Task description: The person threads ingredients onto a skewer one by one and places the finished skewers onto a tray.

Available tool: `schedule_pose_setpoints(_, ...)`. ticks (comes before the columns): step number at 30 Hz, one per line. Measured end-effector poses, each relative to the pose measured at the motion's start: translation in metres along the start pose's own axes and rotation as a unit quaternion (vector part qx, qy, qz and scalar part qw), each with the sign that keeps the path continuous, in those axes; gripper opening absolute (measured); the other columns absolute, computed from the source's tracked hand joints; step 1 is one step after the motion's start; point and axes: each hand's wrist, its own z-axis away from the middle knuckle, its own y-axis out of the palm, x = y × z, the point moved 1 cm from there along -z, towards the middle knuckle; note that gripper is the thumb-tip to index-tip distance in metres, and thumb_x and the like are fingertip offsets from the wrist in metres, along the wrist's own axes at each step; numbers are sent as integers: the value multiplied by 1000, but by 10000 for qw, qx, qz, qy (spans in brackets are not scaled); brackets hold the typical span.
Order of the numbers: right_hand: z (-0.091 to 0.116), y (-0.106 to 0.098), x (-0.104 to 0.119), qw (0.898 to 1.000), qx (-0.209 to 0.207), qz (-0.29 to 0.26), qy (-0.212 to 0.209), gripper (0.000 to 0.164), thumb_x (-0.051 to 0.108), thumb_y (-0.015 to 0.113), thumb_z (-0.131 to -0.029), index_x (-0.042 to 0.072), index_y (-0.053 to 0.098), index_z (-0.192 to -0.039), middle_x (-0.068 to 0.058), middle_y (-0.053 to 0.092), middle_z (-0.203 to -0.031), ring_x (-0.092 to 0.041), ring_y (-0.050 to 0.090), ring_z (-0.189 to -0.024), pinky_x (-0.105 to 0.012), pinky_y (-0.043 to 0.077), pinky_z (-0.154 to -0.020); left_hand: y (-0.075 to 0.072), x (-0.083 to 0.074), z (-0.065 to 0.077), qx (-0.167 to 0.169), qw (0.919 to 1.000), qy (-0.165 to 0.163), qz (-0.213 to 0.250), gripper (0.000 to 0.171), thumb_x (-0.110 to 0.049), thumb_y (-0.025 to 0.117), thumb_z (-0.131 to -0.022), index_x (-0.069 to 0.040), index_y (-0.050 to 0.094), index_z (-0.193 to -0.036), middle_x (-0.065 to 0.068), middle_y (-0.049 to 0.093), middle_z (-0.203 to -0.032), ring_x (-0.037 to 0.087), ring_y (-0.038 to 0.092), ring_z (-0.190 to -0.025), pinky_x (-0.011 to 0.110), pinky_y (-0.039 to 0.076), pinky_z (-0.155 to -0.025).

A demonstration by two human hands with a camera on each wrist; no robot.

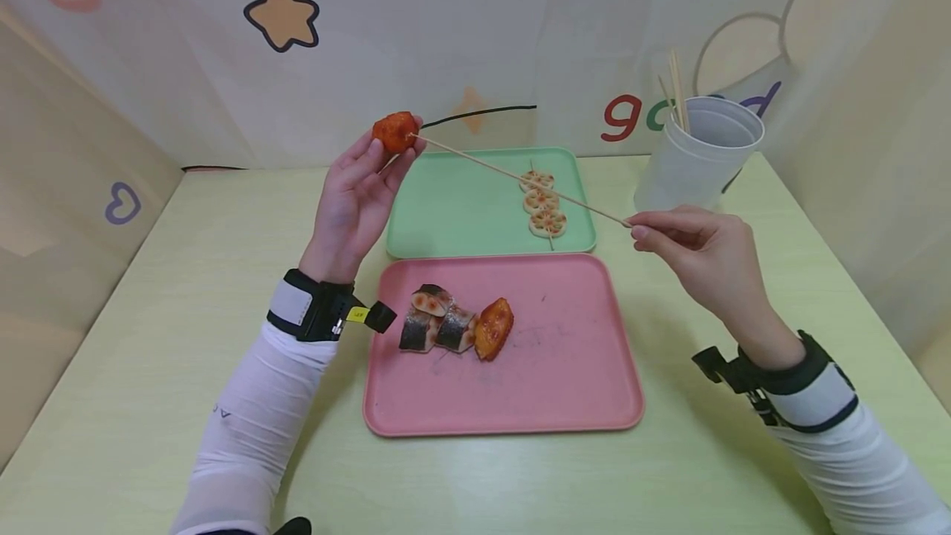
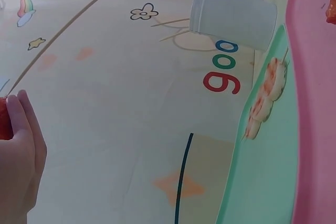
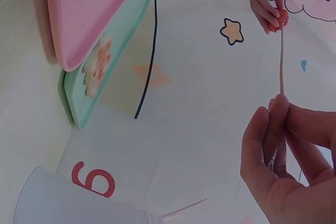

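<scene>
Raised above the green tray's left end, my left hand (image 1: 366, 180) pinches an orange-red, glazed chunk of food (image 1: 395, 132) between thumb and fingers. A thin wooden skewer (image 1: 513, 174) slants from that chunk down to my right hand (image 1: 694, 253), whose thumb and fingertips pinch its other end. One end of the skewer meets the chunk's right side; how deep it goes I cannot tell. In the right wrist view, the skewer (image 3: 282, 61) runs straight between both hands. Only part of the left hand (image 2: 23, 156) shows at the edge of the left wrist view.
A pink tray (image 1: 565, 386) carries several dark-skinned food pieces (image 1: 437, 322) and a glazed brown piece (image 1: 494, 329). Behind it, a green tray (image 1: 453, 221) bears skewered lotus root slices (image 1: 541, 201). A white cup (image 1: 687, 159) with several skewers (image 1: 678, 93) stands at the back right.
</scene>
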Motion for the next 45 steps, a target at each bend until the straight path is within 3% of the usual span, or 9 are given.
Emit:
schedule_pose_setpoints(15, 0, 0, 0, 9999, -35, 28, -93, 19, 10, 72, -83, 4, 74, -101, 24, 65, -82, 5, 65, -73, -10, 50, -64, 1, 3, -1, -34, 9996, 60, -276, 33, 0, 51, -95, 6, 52, -127, 21, 55, -126, 32, 61, -107, 31, 49, -96)
schedule_pose_setpoints(22, 0, 0, 0, 10000, 5, 49, -7, 18, 10, 71, -85, 3, 73, -101, 24, 65, -81, 5, 65, -72, -10, 51, -66, 2, 5, 0, -128, 9945, 217, -1017, 29, 0, 46, -97, 3, 54, -124, 18, 54, -124, 27, 62, -107, 31, 49, -96)
schedule_pose_setpoints(28, -1, -1, -2, 9997, 78, 62, 223, 21, 17, 70, -86, 3, 72, -102, 22, 66, -81, 2, 65, -72, -10, 51, -67, 2, 5, -1, -91, 9905, 292, -1340, 27, 1, 47, -96, 2, 54, -122, 16, 55, -121, 25, 62, -107, 32, 49, -97)
schedule_pose_setpoints(34, -1, -1, -4, 9991, 157, 56, 384, 25, 22, 71, -86, 5, 72, -103, 12, 70, -83, 1, 66, -72, -11, 52, -68, 1, 5, 0, -209, 9784, 412, -2014, 30, 3, 47, -96, 1, 53, -124, 13, 57, -120, 24, 61, -108, 31, 50, -94)
schedule_pose_setpoints(40, -1, -1, -5, 9992, 121, -19, 393, 22, 17, 72, -84, 4, 73, -102, 24, 66, -81, 2, 66, -72, -10, 52, -70, 0, 6, 0, -274, 9672, 348, -2502, 30, 4, 51, -93, 0, 55, -123, 12, 62, -115, 23, 63, -104, 31, 53, -90)
schedule_pose_setpoints(45, 0, -1, -5, 9991, 85, -149, 388, 23, 16, 73, -83, 3, 73, -102, 24, 67, -82, 2, 67, -73, -10, 52, -71, -1, 7, 1, -292, 9598, 401, -2763, 30, 3, 54, -92, 0, 56, -122, 9, 65, -114, 22, 63, -103, 30, 54, -88)
